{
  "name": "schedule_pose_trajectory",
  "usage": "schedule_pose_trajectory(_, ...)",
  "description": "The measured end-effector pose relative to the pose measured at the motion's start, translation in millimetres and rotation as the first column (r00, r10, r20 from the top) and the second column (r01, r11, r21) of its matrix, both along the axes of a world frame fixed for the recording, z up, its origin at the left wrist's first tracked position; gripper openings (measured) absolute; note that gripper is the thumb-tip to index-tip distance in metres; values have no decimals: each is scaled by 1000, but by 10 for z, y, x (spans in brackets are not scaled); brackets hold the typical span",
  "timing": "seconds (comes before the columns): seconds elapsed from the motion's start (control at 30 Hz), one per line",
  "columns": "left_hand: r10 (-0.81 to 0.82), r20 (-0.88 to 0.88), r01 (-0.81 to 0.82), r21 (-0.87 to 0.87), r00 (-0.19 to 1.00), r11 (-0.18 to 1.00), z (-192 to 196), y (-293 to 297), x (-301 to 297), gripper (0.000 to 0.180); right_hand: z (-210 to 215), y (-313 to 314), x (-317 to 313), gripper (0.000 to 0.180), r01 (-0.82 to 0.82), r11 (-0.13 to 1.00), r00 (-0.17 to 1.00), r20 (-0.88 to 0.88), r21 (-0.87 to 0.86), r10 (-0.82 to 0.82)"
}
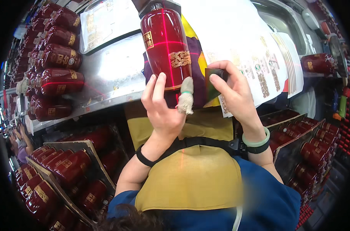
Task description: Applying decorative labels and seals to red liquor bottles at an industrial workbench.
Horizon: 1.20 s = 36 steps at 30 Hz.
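Slippage is the risk: left hand (pixel 163 111) only cups the bottle (pixel 166 50) at upper centre of the frame, while right hand (pixel 233 90) pinches a dark card (pixel 213 86) beside it, so the label could skew

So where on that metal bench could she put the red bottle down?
A bare patch of the shiny metal bench lies between the lying dark red bottles on the left and the upright red bottle. Rightward, white label sheets cover it.
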<state>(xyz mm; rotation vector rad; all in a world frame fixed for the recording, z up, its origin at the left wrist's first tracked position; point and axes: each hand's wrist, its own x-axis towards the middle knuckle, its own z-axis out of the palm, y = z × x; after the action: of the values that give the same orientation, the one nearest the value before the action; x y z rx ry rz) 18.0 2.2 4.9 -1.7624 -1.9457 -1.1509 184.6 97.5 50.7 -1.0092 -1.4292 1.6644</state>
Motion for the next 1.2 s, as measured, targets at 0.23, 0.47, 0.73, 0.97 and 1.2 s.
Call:
schedule_pose_trajectory(0.23, -127, -13, 126, -32, 992, 991, 224, 3, -159, 59, 26, -27, -59, 11, 170, 970, 975, 111, 176, -191)
schedule_pose_trajectory(0.47, -124, -73, 120, -45, 990, 992, 180, 207, -282, 65, 136, -239, -448, 7, -4, 902, 976, 197, 432, -90)
schedule_pose_trajectory(0.73, -62, 308, 87, -69, 949, 994, 182, 60, -286, 60, 15, -160, -337, 7, 83, 889, 960, 204, 450, -193)
schedule_pose_trajectory(0.97, -215, 131, 209, 61, 968, 976, 75, 149, -329, 62, -25, -199, -366, 8, 119, 925, 975, 134, 360, -178)
schedule_pose_trajectory(1.2, -165, -18, 165, 31, 986, 986, 234, 135, -237, 50, -37, -196, -369, 8, 136, 920, 970, 140, 367, -199)
